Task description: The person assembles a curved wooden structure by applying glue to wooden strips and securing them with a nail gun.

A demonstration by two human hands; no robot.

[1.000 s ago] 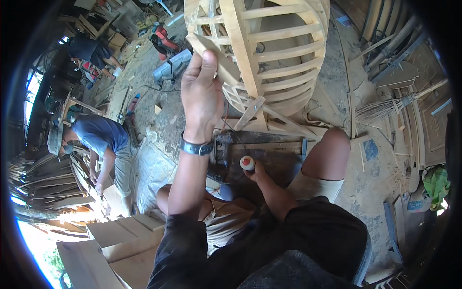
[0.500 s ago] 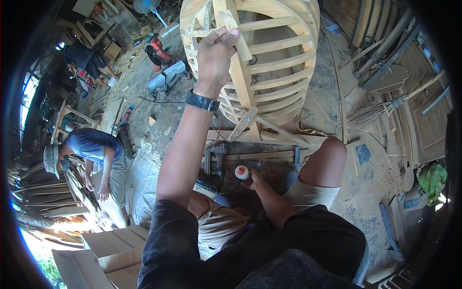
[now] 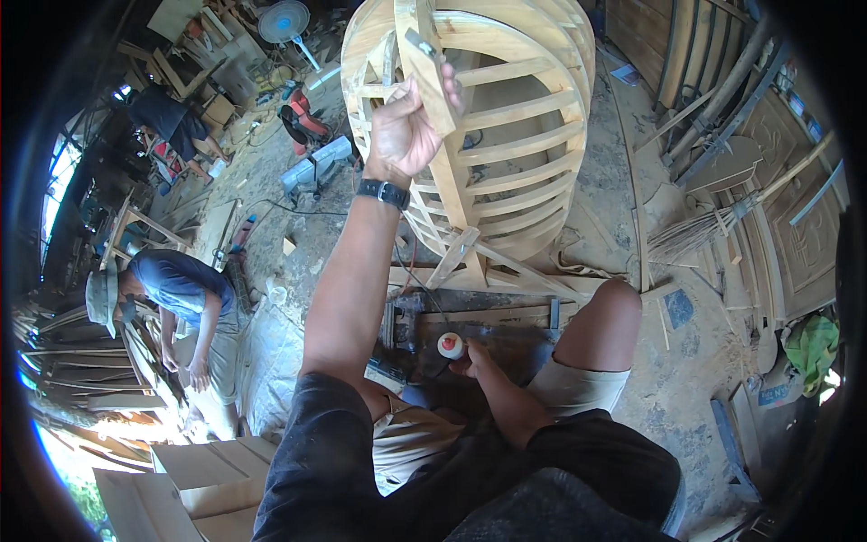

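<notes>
A dark, near-black short-sleeved shirt is worn, w/ the sleeve ending approx. at the upper arm on the left side, so both forearms are left bare; the fabric is seen loose and slightly creased across shoulders and chest. A black wristwatch [image 3: 383,192] w/ a broad dark strap is worn just below the left hand [image 3: 404,134], while nothing is worn on the wrist of the right hand [image 3: 471,359]. Light khaki/beige shorts are worn, ending above the knees, w/ both knees and lower legs left uncovered.
</notes>
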